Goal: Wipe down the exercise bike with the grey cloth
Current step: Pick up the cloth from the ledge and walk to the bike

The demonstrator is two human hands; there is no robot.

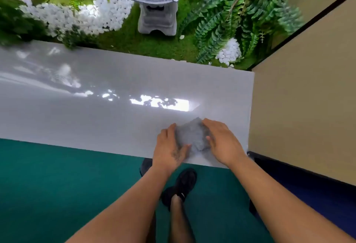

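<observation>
White pebbles (63, 17) at ten o'clock, stone lantern (155, 5) at twelve, ferns (240, 21) at one. Glossy grey bench (96, 111) runs across below them; green floor (57, 185) under it. My left hand (169, 146) grips the grey cloth (192, 136) at its nine o'clock edge, fingers curled over it. The cloth sits bunched on the bench near its front edge. My right hand (221, 142) clasps it from three o'clock. Tan wall (308, 107) farthest right.
</observation>
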